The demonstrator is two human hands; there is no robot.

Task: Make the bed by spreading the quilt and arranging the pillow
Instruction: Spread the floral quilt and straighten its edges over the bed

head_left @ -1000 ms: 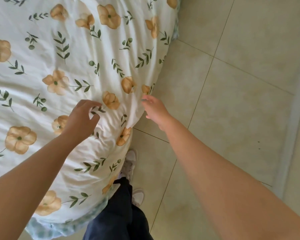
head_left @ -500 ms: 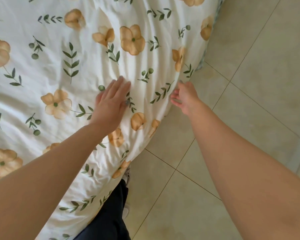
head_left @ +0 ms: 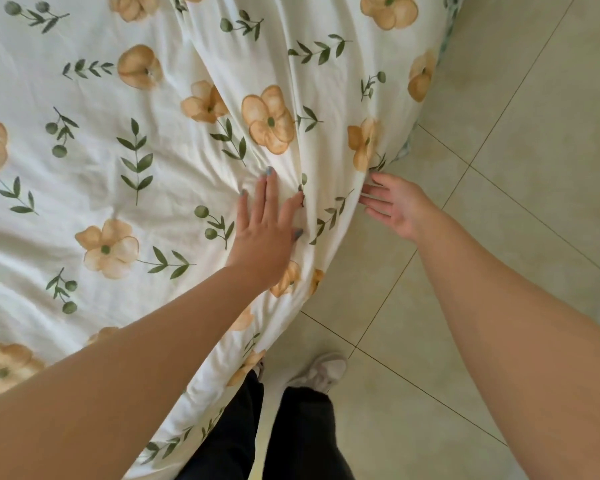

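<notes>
A white quilt (head_left: 125,140) printed with orange flowers and green sprigs covers the bed and hangs over its right side. My left hand (head_left: 267,230) lies flat on the quilt near the bed's right edge, fingers straight, pressing down beside a long fold. My right hand (head_left: 395,206) is just off the bed's side, palm turned up, fingers straight, with the fingertips touching the hanging quilt edge. No pillow is in view.
Beige tiled floor (head_left: 499,168) runs along the right of the bed. My legs in dark trousers and light shoes (head_left: 323,372) stand close against the bed's side. A green checked sheet edge (head_left: 404,152) peeks out under the quilt.
My left hand went from gripping the quilt to lying flat and sliding further up it. My right hand moved along the quilt's edge with it and opened palm up.
</notes>
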